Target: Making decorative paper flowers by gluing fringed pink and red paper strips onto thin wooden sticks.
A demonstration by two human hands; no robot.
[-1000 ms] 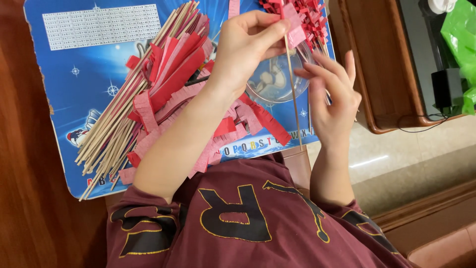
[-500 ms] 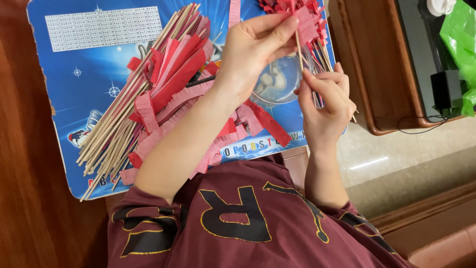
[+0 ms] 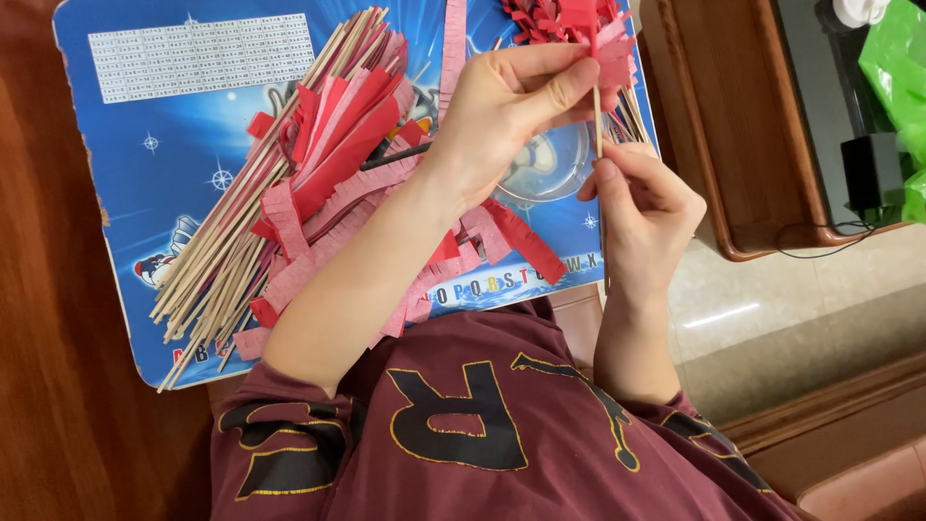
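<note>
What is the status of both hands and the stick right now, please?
Left hand pinching pink fringed paper at the stick top. Right hand gripping the stick lower down. Loose sticks and red strips on blue board, nothing obstructing.

blue board (image 3: 193, 125) | green bag (image 3: 892, 68) | wooden tray (image 3: 733, 125) | black adapter (image 3: 868, 169)

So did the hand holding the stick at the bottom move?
Yes. The right hand has slid left and up along the thin stick, closer to the left hand, judged against the blue board.
</note>
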